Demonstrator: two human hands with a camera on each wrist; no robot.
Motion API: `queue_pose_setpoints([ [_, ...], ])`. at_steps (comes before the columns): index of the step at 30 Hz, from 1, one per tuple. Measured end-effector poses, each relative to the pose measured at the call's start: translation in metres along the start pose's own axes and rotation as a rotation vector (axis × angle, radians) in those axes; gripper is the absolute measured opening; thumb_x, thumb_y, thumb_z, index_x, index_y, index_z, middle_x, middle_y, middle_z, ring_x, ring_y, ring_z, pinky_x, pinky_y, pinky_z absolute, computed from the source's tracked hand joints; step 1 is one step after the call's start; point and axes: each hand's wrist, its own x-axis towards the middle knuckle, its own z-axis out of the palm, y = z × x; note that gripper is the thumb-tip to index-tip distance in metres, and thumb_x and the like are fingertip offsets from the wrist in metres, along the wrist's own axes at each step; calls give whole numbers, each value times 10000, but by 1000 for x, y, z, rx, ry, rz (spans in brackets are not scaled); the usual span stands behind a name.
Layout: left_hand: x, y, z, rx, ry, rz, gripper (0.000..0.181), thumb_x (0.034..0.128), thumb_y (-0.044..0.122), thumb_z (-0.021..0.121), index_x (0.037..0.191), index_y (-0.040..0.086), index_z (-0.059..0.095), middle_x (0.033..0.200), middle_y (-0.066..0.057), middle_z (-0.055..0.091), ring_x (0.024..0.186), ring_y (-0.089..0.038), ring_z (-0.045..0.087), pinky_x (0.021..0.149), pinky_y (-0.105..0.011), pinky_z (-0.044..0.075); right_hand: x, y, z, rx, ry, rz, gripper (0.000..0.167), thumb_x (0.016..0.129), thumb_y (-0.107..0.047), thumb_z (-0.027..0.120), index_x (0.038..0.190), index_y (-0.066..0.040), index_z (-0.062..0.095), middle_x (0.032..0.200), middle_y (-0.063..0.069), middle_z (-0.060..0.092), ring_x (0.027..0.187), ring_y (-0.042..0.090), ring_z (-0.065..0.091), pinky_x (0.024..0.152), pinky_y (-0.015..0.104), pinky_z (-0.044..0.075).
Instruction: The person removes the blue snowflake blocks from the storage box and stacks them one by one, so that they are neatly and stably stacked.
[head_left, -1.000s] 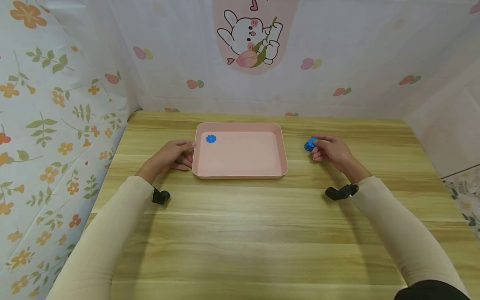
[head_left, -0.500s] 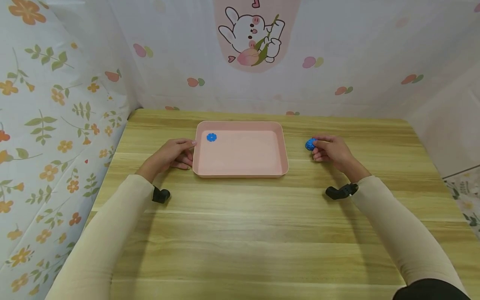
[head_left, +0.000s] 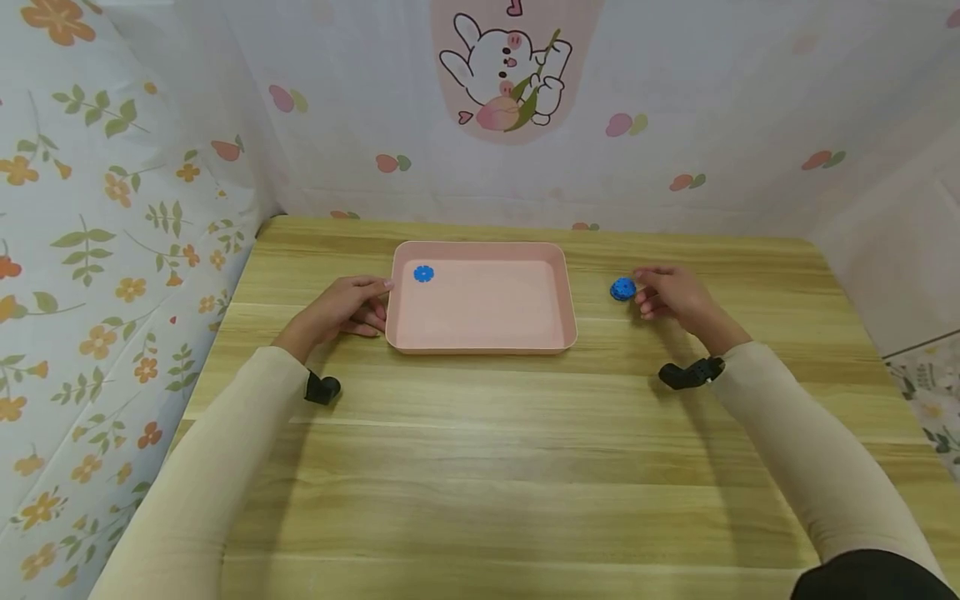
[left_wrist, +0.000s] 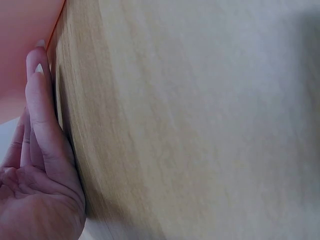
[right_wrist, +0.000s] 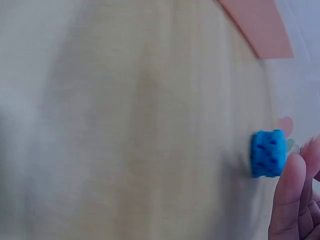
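Observation:
A pink tray (head_left: 480,333) lies on the table, with one blue snowflake disc (head_left: 423,273) flat in its far left corner. My left hand (head_left: 343,308) rests at the tray's left side, its fingertips touching the rim. In the left wrist view, the fingers (left_wrist: 42,107) stretch along the table to the pink wall. Right of the tray stands a short stack of blue snowflake discs (head_left: 622,289). My right hand (head_left: 671,296) is just right of that stack, fingers loosely bent. In the right wrist view, no disc shows between the thumb (right_wrist: 290,185) and fingers.
The wooden table (head_left: 480,450) meets a patterned white cloth (head_left: 337,125) along its back edge. Flowered cloth (head_left: 112,317) hangs on the left. Each wrist wears a small black camera (head_left: 322,389).
My right hand has let go of the stack of blue discs and drawn slightly to the right. The stack stays in place. My left hand remains at the tray.

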Motion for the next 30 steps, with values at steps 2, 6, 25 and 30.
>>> queue_pose_setpoints([
  [2,-4,4,1,3,-2,-3,480,1011,389,507,1326,27,504,843,-89,628,659,-151,685,678,-356,600,1,-6,-2,-6,-5,-7,563,1044,-330,435,1471,17,320,702,-32,607,555,80,577,599,258,561],
  [6,-6,5,1,7,-2,-1,468,1013,378,505,1317,22,508,847,-95,633,666,-153,689,686,-359,600,4,-23,-2,-31,-11,-42,578,1041,-347,438,1467,23,318,694,-33,610,549,76,594,611,269,573],
  [25,14,-13,-3,15,21,19,518,980,476,532,1275,50,538,797,-45,632,664,-140,695,632,-323,595,20,-96,46,-4,-71,-120,490,1011,-292,529,1403,-12,440,731,38,650,595,141,654,659,313,594],
  [30,12,-13,-3,18,23,26,487,995,453,515,1292,67,534,815,-46,629,662,-137,694,625,-319,594,28,-105,62,22,-81,-150,499,1014,-253,529,1420,17,425,728,50,674,597,149,675,640,302,594],
])
